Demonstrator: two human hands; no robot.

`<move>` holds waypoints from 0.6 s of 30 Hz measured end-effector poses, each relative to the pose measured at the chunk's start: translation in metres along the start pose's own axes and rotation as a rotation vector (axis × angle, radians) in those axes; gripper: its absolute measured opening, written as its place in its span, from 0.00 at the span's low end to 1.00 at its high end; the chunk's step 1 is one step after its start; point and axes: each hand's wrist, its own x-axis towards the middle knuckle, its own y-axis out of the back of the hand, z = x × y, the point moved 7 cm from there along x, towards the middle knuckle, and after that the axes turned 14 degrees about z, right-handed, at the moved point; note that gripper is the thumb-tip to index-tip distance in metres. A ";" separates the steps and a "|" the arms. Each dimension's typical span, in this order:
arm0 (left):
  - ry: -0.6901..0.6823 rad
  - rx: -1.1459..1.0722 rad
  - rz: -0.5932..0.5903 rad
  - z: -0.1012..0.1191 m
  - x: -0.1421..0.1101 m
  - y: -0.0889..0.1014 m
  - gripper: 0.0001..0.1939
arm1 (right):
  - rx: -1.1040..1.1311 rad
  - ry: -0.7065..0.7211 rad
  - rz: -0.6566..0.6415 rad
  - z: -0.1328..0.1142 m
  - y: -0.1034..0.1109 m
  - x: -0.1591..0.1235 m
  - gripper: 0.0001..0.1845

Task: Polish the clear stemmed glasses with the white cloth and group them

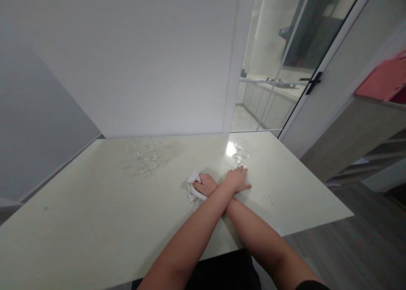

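Observation:
My forearms cross over the table. My left hand reaches to the right, palm down, with the fingers stretched out and the thumb apart. Its fingertips are at the near side of a few clear stemmed glasses; whether they touch a glass foot I cannot tell. My right hand, crossed under to the left, is closed on a white cloth, which bunches around the fingers and rests on the table. Part of the cloth is hidden by my left forearm.
Several clear stemmed glasses stand in a group on the pale table, toward the back left. A white wall borders the table's far edge. At the right are a glass door with a black handle and shelving with a pink item.

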 end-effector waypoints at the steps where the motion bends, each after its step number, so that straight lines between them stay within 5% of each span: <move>1: -0.001 0.002 0.002 0.000 0.000 0.000 0.41 | 0.002 -0.006 0.000 0.000 0.001 0.000 0.08; 18: -0.020 0.051 0.026 0.000 0.001 -0.002 0.38 | 0.004 -0.048 0.021 0.002 0.002 0.000 0.09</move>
